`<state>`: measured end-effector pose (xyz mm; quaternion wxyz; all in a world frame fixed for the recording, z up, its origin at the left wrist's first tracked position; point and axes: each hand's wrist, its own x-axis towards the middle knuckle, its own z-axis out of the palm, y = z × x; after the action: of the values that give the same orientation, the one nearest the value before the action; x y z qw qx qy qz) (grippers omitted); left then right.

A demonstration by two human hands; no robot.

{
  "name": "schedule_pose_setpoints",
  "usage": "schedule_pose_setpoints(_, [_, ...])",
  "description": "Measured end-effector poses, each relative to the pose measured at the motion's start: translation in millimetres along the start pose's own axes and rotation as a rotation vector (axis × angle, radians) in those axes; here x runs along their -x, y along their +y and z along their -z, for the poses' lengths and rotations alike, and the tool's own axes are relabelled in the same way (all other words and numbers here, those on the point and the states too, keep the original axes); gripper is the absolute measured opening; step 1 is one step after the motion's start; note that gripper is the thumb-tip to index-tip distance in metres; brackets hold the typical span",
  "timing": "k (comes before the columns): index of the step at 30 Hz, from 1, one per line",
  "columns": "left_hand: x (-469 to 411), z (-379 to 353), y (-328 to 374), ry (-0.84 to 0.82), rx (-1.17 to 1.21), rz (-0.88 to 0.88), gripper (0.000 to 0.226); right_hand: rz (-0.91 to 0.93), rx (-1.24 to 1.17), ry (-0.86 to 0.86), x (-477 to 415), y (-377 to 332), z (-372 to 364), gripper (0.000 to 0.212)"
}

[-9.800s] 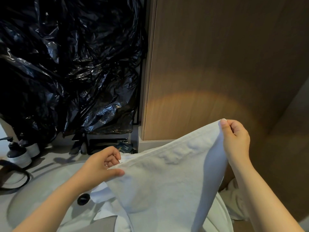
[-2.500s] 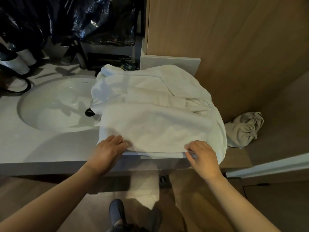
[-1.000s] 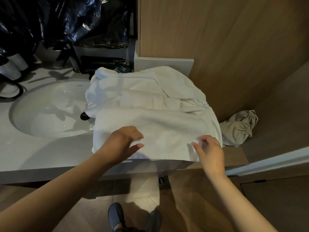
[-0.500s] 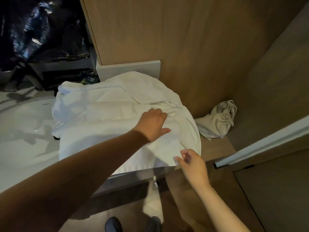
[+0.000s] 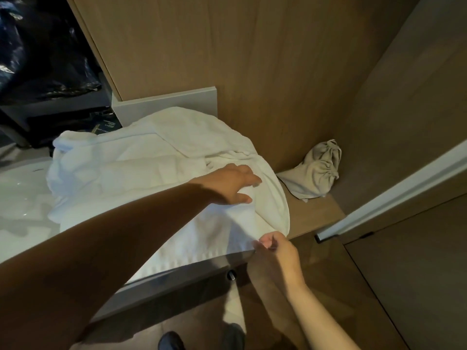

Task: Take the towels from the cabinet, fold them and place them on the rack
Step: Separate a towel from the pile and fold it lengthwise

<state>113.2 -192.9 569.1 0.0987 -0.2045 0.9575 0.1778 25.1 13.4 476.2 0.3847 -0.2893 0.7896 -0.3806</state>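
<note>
A folded white towel (image 5: 202, 238) lies at the near edge of the counter (image 5: 310, 218), on top of a heap of other white towels (image 5: 141, 157). My left hand (image 5: 230, 184) reaches across and rests on the towel's far right part, fingers spread and fairly flat. My right hand (image 5: 274, 250) pinches the towel's near right corner between thumb and fingers at the counter's front edge. My left forearm hides much of the folded towel's left half.
A beige drawstring bag (image 5: 314, 170) lies on the wooden ledge to the right of the towels. The white sink basin (image 5: 17, 198) is at the left. Wood panelling (image 5: 252, 59) rises behind; black plastic (image 5: 38, 59) hangs at the upper left. My shoes (image 5: 171, 341) show on the floor below.
The view has swung right. My left hand has slid across the folded towel to its right end, and my right hand has dropped to the near right corner and taken hold of it.
</note>
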Motion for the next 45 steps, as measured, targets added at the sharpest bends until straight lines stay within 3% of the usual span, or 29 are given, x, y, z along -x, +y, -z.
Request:
schedule_pose_setpoints(2, [-5,3,2,0.001,-0.063,-0.032,0.042,-0.026,0.004,-0.07,3,-3,-3,0.035])
schedule_pose_setpoints(5, [-8,8,0,0.037,-0.102,-0.052,0.033,-0.037,-0.075,-0.155,4,-10,-4,0.035])
schedule_pose_setpoints(9, [-7,17,-8,0.147,-0.09,-0.015,0.032,0.037,-0.094,-0.024,-2,-17,-1,0.043])
schedule_pose_setpoints(15, [-8,17,-7,0.179,-0.066,0.149,0.029,-0.044,-0.068,0.101,-17,-24,-10,0.024])
schedule_pose_setpoints(17, [-9,13,-7,0.196,-0.041,0.19,0.037,-0.074,-0.04,0.145,-19,-25,-14,0.017])
schedule_pose_setpoints(21, [-12,11,-5,0.127,0.097,0.366,0.077,-0.057,-0.078,0.142,-19,-26,-18,0.025])
schedule_pose_setpoints(23, [-12,11,-5,0.098,0.15,0.428,0.085,-0.013,-0.142,0.164,-16,-25,-18,0.022])
schedule_pose_setpoints(28, [-4,10,-10,0.057,0.197,0.452,0.081,0.0,-0.168,0.181,-9,-20,-18,0.017])
schedule_pose_setpoints(34, [-3,6,-2,0.071,0.253,0.479,0.083,0.002,-0.032,0.154,-6,-15,-18,0.034])
schedule_pose_setpoints(38, [1,4,-10,0.192,0.354,0.514,0.071,-0.005,0.007,0.181,-7,-23,-19,0.015])
schedule_pose_setpoints(42, [7,7,-17,0.333,0.513,0.513,0.071,-0.054,-0.093,0.107,-5,-26,-18,0.022])
schedule_pose_setpoints(45, [11,13,-17,0.324,0.481,0.491,0.071,-0.12,-0.312,0.129,-2,-25,-16,0.029])
